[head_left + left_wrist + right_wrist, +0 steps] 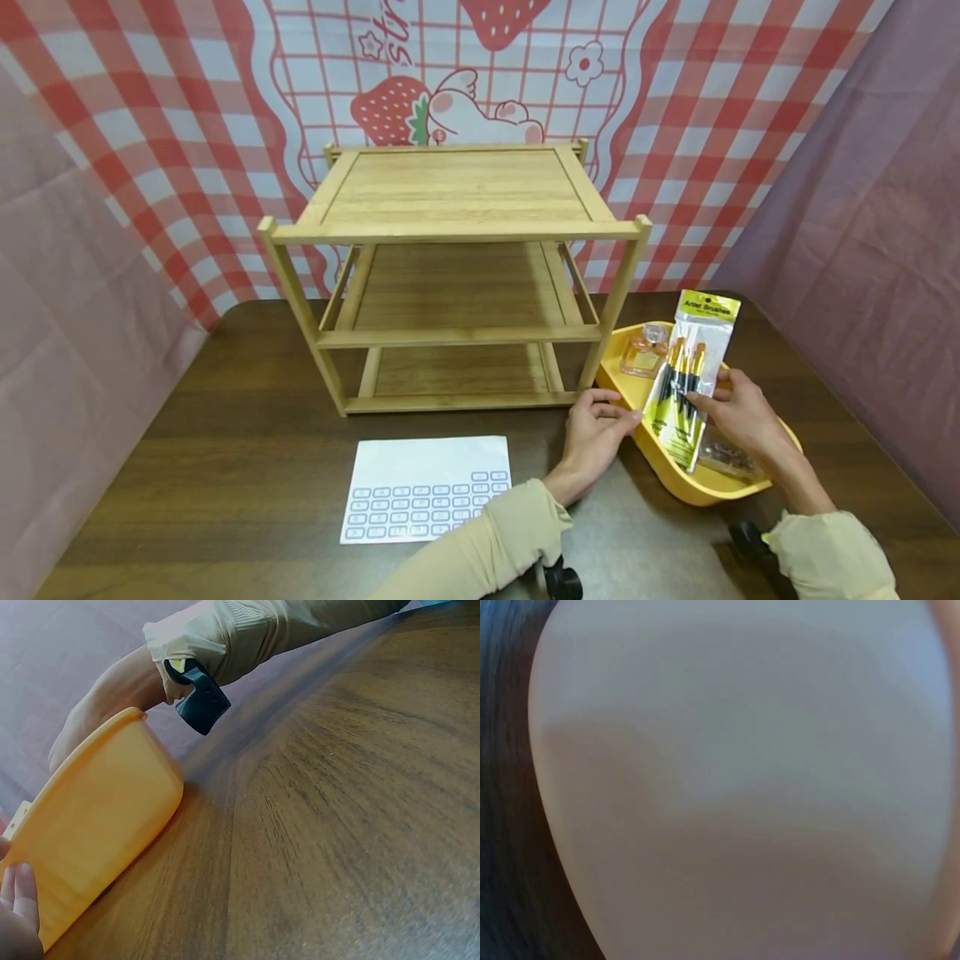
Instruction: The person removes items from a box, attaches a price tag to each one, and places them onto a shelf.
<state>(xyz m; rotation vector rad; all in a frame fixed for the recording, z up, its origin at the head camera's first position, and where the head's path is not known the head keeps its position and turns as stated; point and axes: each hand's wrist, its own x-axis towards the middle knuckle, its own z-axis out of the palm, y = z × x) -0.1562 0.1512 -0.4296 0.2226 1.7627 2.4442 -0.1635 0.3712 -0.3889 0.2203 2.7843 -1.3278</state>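
Note:
In the head view, a clear packet of artist brushes point(681, 383) leans over a yellow tray point(678, 482). My right hand point(742, 417) pinches the packet near its right edge, thumb in front. My left hand point(596, 433) is at the tray's left side, its thumb by the packet's lower left edge. In the left wrist view, the fingers point(25, 889) of that hand lie against the outer wall of the tray point(112, 802). A perfume bottle point(643, 354) and a clear container point(726, 458) sit inside the tray. A blurred pale surface fills most of the right wrist view.
A three-level wooden shelf point(457, 336) stands left of the tray, its front right post close to the tray's rim. On the table point(210, 467) before it lies a white sheet with printed blue boxes point(431, 467). A checked cloth point(195, 125) hangs behind.

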